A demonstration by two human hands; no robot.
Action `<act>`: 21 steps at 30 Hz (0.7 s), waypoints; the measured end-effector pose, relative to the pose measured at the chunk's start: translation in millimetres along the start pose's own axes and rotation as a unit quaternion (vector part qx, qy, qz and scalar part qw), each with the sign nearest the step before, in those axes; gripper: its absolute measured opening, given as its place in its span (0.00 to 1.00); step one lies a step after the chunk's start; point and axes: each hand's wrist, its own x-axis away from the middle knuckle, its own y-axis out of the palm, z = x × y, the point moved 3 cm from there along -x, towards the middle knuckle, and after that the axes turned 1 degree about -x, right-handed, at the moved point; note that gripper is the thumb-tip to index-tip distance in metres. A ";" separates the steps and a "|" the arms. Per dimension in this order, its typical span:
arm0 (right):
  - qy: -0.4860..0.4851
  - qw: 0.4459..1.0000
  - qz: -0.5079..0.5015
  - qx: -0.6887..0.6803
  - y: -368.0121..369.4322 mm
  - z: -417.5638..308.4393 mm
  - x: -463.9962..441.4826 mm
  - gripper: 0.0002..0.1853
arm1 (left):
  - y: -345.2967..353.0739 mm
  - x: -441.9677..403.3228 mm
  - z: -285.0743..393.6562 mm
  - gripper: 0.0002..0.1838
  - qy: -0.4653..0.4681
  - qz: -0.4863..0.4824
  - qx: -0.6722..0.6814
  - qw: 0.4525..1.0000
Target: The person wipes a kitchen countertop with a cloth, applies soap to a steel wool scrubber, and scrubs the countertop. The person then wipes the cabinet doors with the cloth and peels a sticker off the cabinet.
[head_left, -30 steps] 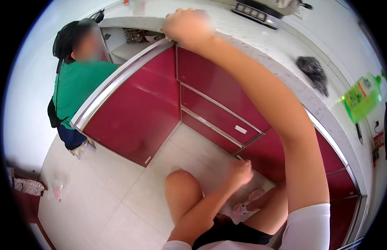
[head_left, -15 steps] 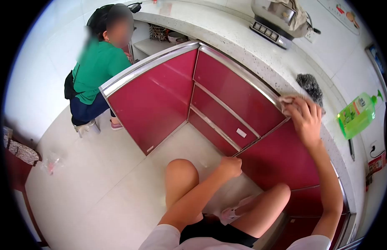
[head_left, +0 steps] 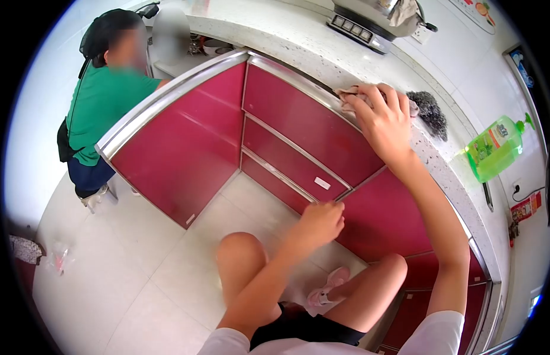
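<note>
Lying on the floor tiles at the far left, a clear plastic bag (head_left: pixel 60 259) sits below a person in a green top (head_left: pixel 100 109), whose arm extends behind the open red door (head_left: pixel 183 142). Bowls (head_left: pixel 217 47) show on the shelf beyond that door. Next come the red drawers (head_left: pixel 301 121), with the left hand (head_left: pixel 322 222) in front of their lower right corner, its fingers curled into a loose fist; whether they enclose anything cannot be told. Farther back on the counter (head_left: pixel 275 36) stands an appliance with a row of buttons (head_left: pixel 361 26). The right hand (head_left: pixel 384 121) grips a cloth (head_left: pixel 349 96) at the counter's front edge; the cloth lies beneath its bent fingers, showing on both sides of them. Just right of this grip is a dark mesh scourer (head_left: pixel 430 113), then a green liquid bottle (head_left: pixel 495 149) with a pump top.
</note>
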 end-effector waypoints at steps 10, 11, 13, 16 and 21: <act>-0.051 0.996 -0.029 -0.062 130.3 -60.8 -162.6 0.08 | 8.8 2.9 -4.4 0.13 -0.025 -0.043 -0.045 0.998; -0.054 0.996 -0.028 -0.065 145.0 -66.7 -182.0 0.08 | 11.0 5.4 -11.0 0.15 -0.023 -0.029 -0.075 0.996; -0.026 0.991 -0.091 -0.098 167.8 -79.0 -224.9 0.10 | 6.1 11.1 -22.4 0.16 -0.068 -0.056 -0.053 0.995; -0.021 0.991 -0.096 -0.094 188.5 -102.3 -270.6 0.09 | -16.9 16.1 -29.5 0.16 -0.114 -0.068 -0.055 0.990; -0.015 0.992 -0.083 -0.099 222.3 -128.0 -313.1 0.10 | -18.9 10.0 -37.1 0.14 -0.123 -0.016 -0.032 0.992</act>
